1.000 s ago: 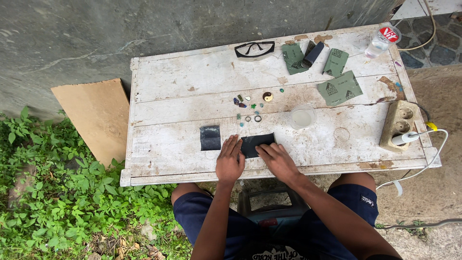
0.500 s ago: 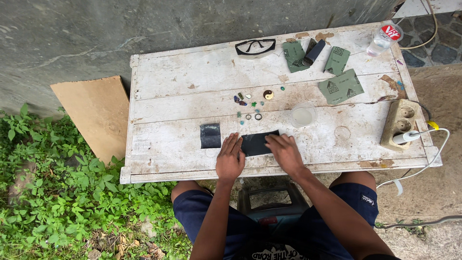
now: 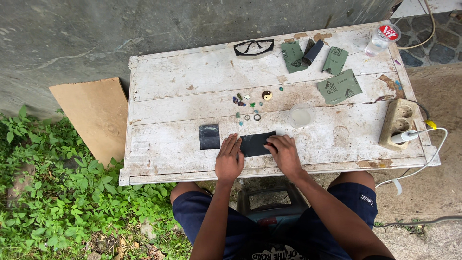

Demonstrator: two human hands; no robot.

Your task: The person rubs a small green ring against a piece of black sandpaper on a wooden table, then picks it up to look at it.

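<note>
A dark sheet is seen lying flat near the front edge of the worktop, at lower centre of the frame. It is pinned at its left end by the left hand, palm down with fingers spread flat, no grip closed. The right hand is set on the sheet's right end, its fingers curled and pressed down as if on something small; whether anything is pinched beneath cannot be told.

Step judged: a small piece is being rubbed on the sheet. For the next stroke, steady pressure from the left hand is called for so that the sheet is not dragged along.

A second dark piece is noted just left of the left hand, apart from it. Small stones and rings are scattered above the sheet, with a clear cup to their right. Green sheets, glasses and a bottle are placed along the upper edge; a socket block is at the right.

The worktop is of white, worn, stained planks, set outdoors against a grey wall, with cardboard and weeds at the left.
</note>
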